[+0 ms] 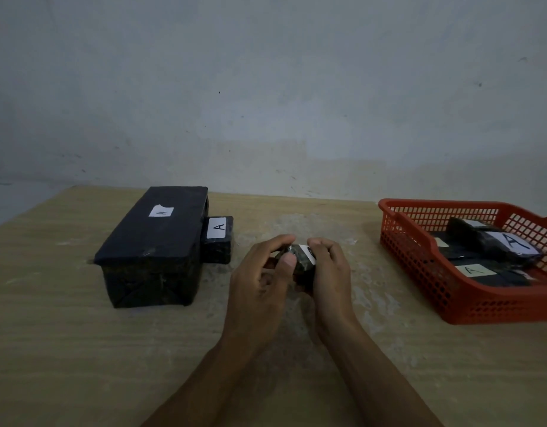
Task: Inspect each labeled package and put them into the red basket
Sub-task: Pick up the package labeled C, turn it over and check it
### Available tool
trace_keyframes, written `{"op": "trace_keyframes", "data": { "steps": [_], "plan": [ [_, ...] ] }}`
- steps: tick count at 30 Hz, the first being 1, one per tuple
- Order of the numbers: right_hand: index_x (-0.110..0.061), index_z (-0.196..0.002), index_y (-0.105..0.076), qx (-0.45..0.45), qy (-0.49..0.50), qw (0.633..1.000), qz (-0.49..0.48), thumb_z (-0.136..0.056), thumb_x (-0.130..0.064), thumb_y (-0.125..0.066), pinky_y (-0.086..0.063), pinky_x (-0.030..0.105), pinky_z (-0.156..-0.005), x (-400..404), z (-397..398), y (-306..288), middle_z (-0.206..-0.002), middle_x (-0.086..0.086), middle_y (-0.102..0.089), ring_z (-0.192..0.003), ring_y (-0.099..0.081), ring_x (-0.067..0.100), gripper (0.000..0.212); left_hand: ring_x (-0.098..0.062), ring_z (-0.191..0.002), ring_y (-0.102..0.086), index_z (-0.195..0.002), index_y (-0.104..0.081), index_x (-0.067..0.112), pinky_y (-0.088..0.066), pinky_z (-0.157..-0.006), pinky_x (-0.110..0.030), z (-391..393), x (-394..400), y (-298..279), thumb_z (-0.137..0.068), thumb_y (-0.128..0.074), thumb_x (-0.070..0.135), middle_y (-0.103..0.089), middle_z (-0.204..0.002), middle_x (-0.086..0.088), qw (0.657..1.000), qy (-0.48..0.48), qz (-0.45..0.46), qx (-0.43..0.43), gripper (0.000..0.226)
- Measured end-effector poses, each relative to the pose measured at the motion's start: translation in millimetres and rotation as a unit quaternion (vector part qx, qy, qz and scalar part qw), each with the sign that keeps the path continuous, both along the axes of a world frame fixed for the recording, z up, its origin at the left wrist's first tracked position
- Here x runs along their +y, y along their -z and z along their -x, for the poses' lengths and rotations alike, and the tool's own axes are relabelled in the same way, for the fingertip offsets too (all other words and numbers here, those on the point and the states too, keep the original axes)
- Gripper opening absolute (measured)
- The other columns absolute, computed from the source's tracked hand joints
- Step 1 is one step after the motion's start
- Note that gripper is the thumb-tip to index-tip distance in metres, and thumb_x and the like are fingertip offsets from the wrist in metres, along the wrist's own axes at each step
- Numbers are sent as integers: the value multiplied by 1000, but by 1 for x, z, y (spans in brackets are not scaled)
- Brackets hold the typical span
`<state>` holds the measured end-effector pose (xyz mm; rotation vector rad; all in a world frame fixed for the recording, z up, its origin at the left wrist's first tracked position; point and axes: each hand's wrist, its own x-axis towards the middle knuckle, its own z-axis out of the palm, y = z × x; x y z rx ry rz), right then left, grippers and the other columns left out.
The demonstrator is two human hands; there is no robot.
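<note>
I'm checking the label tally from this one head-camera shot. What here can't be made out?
- Small package: its label is mostly covered by the left hand and right hand, so the letter can't be read.
- Red basket: its right end is cut off by the picture's edge, so the count inside is uncertain.
- Small box: partly hidden behind the large box.

Pale grey-white plaster wall point(266, 87) fills upper half, w/ small dark specks and scuffs, faint brighter patch right of centre. Light tan wood-grain tabletop point(81, 349) butts against wall, surface worn and blotchy in middle. Dim, bluish lighting overall.
</note>
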<state>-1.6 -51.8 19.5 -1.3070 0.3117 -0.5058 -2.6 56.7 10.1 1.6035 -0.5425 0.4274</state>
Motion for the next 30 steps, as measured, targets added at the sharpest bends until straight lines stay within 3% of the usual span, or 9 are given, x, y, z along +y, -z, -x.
{"op": "trace_keyframes", "data": {
  "steps": [4, 9, 12, 15, 18, 22, 26, 30],
  "plan": [
    [-15, -111, -59, -24, 5, 999, 34, -103, -20, -51, -52, 28, -56, 1, 5, -3, -101, 5, -62, -82, -62, 23, 13, 8, -107, -58, -117, -53, 48, -49, -77, -8, 4, 1, 1, -91, -52, 48, -59, -115, 25, 1000, -13, -8, -16, 26],
    [-16, -113, -60, -47, -23, 997, 51, -99, -8, -54, -51, 25, -53, -11, 8, -7, -108, 8, -60, -84, -61, 24, 18, 1, -106, -62, -131, -57, 41, -58, -83, -26, 6, 1, 10, -99, -48, 44, -59, -124, 23, 1000, -7, -7, 8, 33],
    [-16, -113, -59, -55, -28, 997, 56, -96, 1, -51, -53, 26, -56, -14, 12, -11, -110, 5, -55, -85, -58, 21, 26, 0, -91, -67, -132, -56, 39, -57, -73, -17, 11, 1, 10, -99, -49, 34, -61, -120, 11, 1000, 1, -13, 11, 34],
    [-16, -119, -56, -69, -8, 994, 84, -93, 5, -51, -56, 25, -59, -15, 21, -13, -113, 2, -52, -90, -57, 18, 34, -1, -95, -65, -132, -53, 39, -56, -75, -15, 16, 1, 12, -100, -52, 22, -60, -119, 12, 999, -9, -32, 3, 37],
    [-19, -125, -55, -84, 4, 982, 170, -93, 2, -58, -57, 24, -62, -21, 35, -16, -117, 2, -52, -96, -59, 19, 39, -7, -99, -65, -134, -52, 35, -57, -76, -17, 17, 1, 14, -101, -50, 17, -59, -121, 8, 999, -20, -34, -13, 38],
    [-26, -127, -53, -85, 22, 962, 257, -90, -4, -63, -62, 40, -78, -37, 59, -30, -112, -6, -54, -103, -61, 20, 44, 4, -100, -61, -132, -44, 50, -60, -77, -29, 24, -4, 13, -100, -49, 29, -55, -123, 15, 999, -5, -36, -14, 38],
    [-24, -125, -53, -115, 36, 962, 243, -92, -6, -67, -59, 23, -64, -63, 85, -51, -113, 0, -55, -97, -64, 17, 40, 0, -99, -63, -140, -46, 40, -59, -79, -34, 31, -14, 11, -93, -44, 48, -56, -132, 17, 1000, 6, -18, 7, 48],
    [-22, -129, -51, -126, 78, 954, 262, -93, -10, -69, -56, 16, -65, -101, 107, -64, -111, -8, -57, -92, -65, -2, 42, 3, -104, -57, -142, -47, 33, -51, -78, -12, 39, -32, 13, -92, -44, 49, -58, -128, 18, 999, 21, -33, -5, 53]
  ]
}}
